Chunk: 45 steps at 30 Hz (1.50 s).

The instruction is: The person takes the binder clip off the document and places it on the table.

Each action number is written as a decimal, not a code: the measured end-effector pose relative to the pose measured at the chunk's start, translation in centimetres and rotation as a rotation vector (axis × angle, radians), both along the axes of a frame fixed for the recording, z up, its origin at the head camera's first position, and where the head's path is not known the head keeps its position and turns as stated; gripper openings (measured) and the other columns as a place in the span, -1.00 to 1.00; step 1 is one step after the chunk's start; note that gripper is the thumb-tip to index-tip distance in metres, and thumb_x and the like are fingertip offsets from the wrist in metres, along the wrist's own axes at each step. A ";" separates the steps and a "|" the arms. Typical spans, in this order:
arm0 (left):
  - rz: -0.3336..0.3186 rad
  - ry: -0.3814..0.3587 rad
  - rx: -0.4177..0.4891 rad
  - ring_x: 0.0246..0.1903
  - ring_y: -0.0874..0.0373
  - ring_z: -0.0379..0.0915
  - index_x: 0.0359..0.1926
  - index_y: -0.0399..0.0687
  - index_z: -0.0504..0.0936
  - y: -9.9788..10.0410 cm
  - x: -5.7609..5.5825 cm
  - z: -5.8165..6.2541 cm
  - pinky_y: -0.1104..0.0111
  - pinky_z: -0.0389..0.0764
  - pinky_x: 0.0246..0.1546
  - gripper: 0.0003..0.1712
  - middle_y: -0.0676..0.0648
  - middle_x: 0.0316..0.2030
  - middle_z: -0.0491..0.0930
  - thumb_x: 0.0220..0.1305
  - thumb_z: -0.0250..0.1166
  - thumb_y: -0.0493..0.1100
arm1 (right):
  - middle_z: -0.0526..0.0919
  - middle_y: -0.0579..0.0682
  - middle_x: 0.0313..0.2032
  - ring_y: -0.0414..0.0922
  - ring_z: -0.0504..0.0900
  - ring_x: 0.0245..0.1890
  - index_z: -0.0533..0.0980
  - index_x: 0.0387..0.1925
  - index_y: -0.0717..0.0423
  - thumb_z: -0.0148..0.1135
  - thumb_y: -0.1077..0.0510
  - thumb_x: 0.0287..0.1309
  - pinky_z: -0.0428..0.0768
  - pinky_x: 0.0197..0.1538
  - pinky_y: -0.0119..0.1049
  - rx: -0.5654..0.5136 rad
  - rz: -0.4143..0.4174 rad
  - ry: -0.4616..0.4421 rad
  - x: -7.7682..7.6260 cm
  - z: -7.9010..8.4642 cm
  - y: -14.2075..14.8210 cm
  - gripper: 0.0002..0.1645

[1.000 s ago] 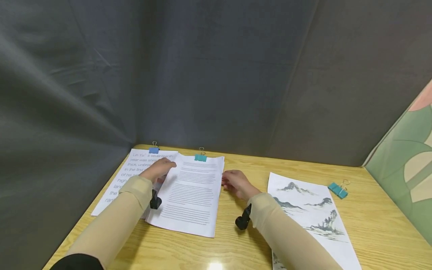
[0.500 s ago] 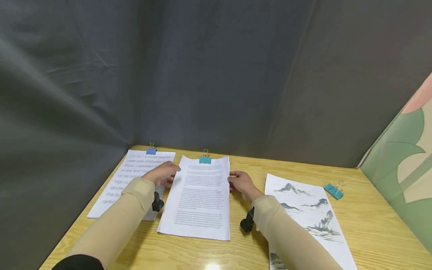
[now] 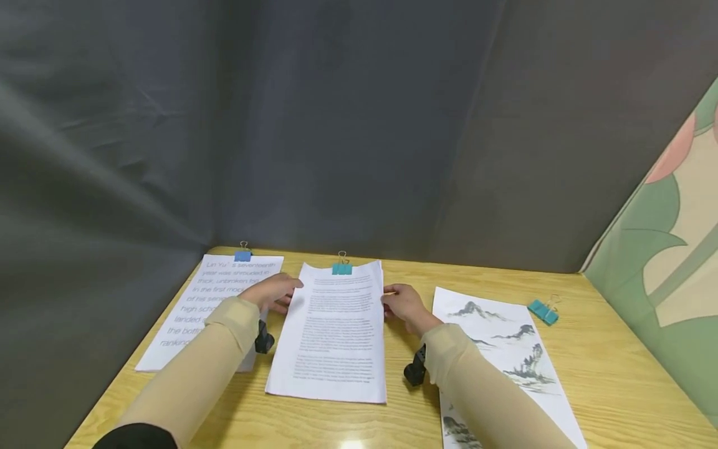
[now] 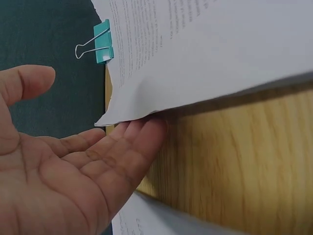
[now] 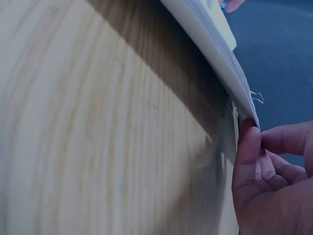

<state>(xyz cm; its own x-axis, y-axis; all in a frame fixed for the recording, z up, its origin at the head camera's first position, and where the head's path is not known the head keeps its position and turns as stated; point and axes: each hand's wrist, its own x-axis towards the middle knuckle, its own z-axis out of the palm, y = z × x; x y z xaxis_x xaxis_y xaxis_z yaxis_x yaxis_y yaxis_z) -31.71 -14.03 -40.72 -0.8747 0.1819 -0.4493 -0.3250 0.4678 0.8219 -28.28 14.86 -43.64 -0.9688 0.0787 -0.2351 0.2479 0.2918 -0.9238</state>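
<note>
Right grip (image 3: pixel 408 307) pinches the text stack (image 3: pixel 336 349) by its two o'clock edge; the left grip (image 3: pixel 273 293), at ten o'clock, has its fingers extended under the opposite edge, the thumb standing off the paper in the left wrist view. One second ago this stack overlapped the blue-clipped stack (image 3: pixel 179 305) at nine o'clock; now a strip of wood parts them, so it seems free of its neighbour and steadied from both sides. Its teal clip (image 3: pixel 341 269) sits at twelve, near the back edge of the counter (image 3: pixel 314 430), where the curtain (image 3: pixel 348 125) limits room. At three o'clock lies the brush painting (image 3: pixel 499 330), the right forearm across it, with a loose clip (image 3: pixel 543 312) by its far corner. Toward six, wood runs on widely.
</note>
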 end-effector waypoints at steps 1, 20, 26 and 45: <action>0.005 -0.004 0.012 0.06 -0.16 0.33 0.28 -0.35 0.20 0.1 -0.1 0.0 0.13 0.54 -0.07 -0.41 -0.39 0.18 0.23 0.38 0.06 -0.08 | 0.57 0.19 -0.24 -0.11 0.56 -0.43 0.45 0.10 0.40 0.07 0.34 0.26 0.61 -0.28 -0.25 0.000 -0.001 0.002 0.0 0.0 0.1 -0.62; -0.033 -0.003 0.077 0.15 -0.14 0.27 0.42 -0.28 0.10 3.7 -2.0 -0.8 0.11 0.47 0.01 -0.33 -0.28 0.36 0.13 0.42 0.03 -0.07 | 0.58 0.18 -0.24 -0.10 0.58 -0.40 0.46 0.09 0.38 0.09 0.32 0.22 0.61 -0.34 -0.31 0.085 -0.027 0.008 0.6 0.1 3.1 -0.61; -0.024 0.007 0.098 0.17 -0.15 0.26 0.41 -0.30 0.14 4.7 -2.3 -1.0 0.10 0.46 0.03 -0.36 -0.29 0.36 0.15 0.42 0.02 -0.09 | 0.58 0.18 -0.24 -0.10 0.57 -0.40 0.46 0.08 0.38 0.09 0.32 0.23 0.61 -0.31 -0.28 0.091 -0.042 -0.008 0.7 0.5 4.0 -0.61; -0.014 0.059 0.103 0.08 -0.08 0.28 0.43 -0.26 0.12 8.0 -2.4 -2.3 0.12 0.39 0.05 -0.32 -0.25 0.31 0.21 0.40 0.04 -0.08 | 0.50 0.08 -0.42 -0.11 0.49 -0.46 0.47 -0.11 0.30 0.07 0.23 0.22 0.51 -0.43 -0.32 0.179 -0.088 -0.060 1.6 0.9 6.3 -0.75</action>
